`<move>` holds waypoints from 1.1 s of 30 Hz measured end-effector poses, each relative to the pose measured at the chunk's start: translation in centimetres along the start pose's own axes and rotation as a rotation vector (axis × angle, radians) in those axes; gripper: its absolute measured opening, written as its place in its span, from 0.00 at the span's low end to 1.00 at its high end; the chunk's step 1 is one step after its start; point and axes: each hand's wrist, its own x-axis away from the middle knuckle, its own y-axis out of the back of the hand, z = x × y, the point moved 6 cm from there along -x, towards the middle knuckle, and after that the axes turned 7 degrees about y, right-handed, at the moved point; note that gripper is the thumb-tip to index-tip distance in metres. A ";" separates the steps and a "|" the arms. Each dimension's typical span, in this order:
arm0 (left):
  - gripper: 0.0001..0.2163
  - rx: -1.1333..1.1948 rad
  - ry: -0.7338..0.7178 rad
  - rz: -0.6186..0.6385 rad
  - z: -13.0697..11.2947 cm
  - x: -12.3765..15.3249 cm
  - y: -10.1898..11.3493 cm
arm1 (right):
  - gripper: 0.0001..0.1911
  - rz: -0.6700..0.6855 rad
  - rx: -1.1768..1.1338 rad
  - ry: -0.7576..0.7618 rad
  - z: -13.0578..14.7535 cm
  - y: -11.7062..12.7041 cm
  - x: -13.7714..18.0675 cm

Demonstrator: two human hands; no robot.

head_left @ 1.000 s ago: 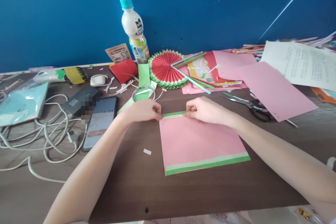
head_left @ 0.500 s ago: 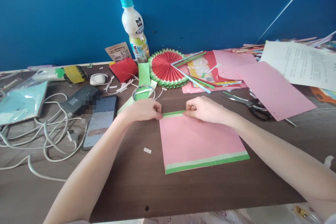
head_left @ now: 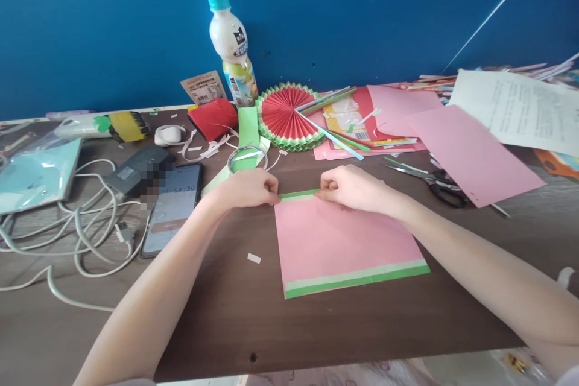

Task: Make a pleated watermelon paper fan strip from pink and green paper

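Observation:
A pink sheet of paper [head_left: 344, 235] lies flat on the dark table, with pale and bright green strips along its near and far edges. My left hand [head_left: 256, 187] is closed at the sheet's far left corner, thumb and finger pinching the green edge. Along the same far edge, further right, my right hand [head_left: 350, 187] is closed, its fingertips pinching the green strip. The right hand and forearm hide the rest of that edge. Just beyond my left hand rests a roll of clear tape [head_left: 231, 163] on green paper [head_left: 248, 126].
A pleated red and green paper fan [head_left: 289, 114] leans by a bottle [head_left: 228, 42] at the wall. Scissors [head_left: 429, 178] and loose pink sheets [head_left: 474, 157] lie to the right. On the left are a phone [head_left: 174, 211], white cables [head_left: 81, 235] and a black adapter [head_left: 136, 169].

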 end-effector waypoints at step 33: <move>0.09 -0.027 0.085 -0.046 0.6 -0.3 0.0 | 0.10 0.000 0.000 0.001 0.3 0.1 0.1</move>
